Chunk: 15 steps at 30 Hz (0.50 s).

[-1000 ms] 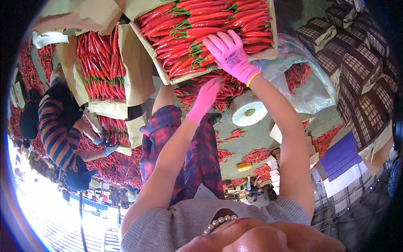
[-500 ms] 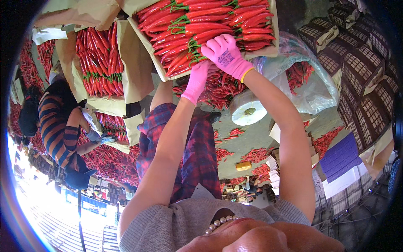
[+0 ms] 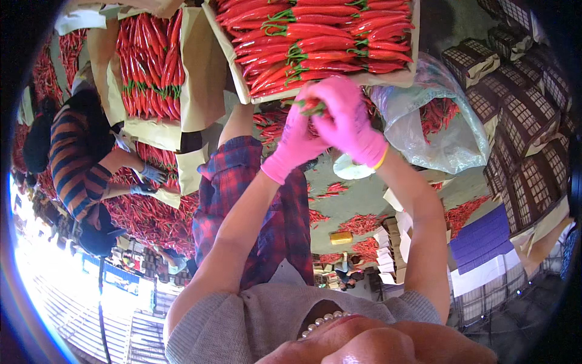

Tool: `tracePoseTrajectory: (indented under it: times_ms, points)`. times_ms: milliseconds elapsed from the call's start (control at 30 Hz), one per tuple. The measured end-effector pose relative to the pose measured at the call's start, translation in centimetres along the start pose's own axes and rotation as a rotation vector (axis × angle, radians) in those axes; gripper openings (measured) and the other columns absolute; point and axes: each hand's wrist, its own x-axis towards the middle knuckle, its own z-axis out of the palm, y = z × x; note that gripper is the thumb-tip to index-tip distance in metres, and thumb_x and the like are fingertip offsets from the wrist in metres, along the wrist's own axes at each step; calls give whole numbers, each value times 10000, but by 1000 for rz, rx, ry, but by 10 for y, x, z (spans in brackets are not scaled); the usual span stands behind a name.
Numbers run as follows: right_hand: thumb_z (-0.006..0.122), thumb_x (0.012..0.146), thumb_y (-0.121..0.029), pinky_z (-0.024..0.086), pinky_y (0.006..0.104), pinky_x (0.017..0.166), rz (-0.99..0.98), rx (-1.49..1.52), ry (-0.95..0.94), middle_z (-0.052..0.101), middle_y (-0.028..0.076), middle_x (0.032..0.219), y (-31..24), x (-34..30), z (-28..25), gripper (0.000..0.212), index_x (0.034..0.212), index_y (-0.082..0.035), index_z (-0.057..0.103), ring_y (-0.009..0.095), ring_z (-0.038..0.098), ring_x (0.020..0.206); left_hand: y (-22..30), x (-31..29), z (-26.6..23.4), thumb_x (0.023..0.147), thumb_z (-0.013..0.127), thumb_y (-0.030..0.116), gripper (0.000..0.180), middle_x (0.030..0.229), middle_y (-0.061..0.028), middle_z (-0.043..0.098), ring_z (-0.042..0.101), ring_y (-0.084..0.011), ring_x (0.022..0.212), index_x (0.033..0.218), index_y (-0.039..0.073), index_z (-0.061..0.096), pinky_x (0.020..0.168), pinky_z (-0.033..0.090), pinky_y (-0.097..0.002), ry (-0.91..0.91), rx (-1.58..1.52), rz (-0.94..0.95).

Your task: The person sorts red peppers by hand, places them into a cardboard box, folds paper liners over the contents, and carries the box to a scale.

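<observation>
Both my hands wear pink gloves and are together just below the near edge of a paper-lined box point(image 3: 243, 92). Rows of red chili peppers point(image 3: 324, 43) fill that box, their green stems meeting in lines. My right hand point(image 3: 348, 118) is closed around a few loose chili peppers point(image 3: 314, 108), whose green stems poke out between the gloves. Close against it, my left hand point(image 3: 292, 143) is also closed on these peppers, its fingers partly hidden by the right hand.
Another box of chilies point(image 3: 151, 67) stands to the left, beside a co-worker in a striped shirt point(image 3: 76, 151). An open plastic bag point(image 3: 451, 142) with chilies and a white roll point(image 3: 353, 167) lie right. Stacked crates point(image 3: 515, 103) line the far right. Loose chilies point(image 3: 154, 227) cover the floor.
My hands have drawn back from the chilies in the box to below its near edge, now with peppers between them. The view has shifted slightly. The co-worker's hands have moved.
</observation>
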Motion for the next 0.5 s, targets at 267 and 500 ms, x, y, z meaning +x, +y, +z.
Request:
tracePoseTrajectory:
  times_ms: [267,500]
  points:
    - [651,718,-478,374,467,894,-206,-413,-334,520,57,931,-39,-1,77,506,1066,-117,582,258,517,941,-32,-81,-29,954,512,75,216,1063,-72,640,635,-174,956,1159,52,576,851,518,-321,540,-847,-440]
    - [581,830,-232,396,393,808,-327,-1068,-396,545,9,972,21,69,120,233,1050,-158,603,200,522,927,-48,-71,-41,841,640,-28,160,933,-105,658,643,-225,819,999,-9,626,779,542,-351,632,-957,-415]
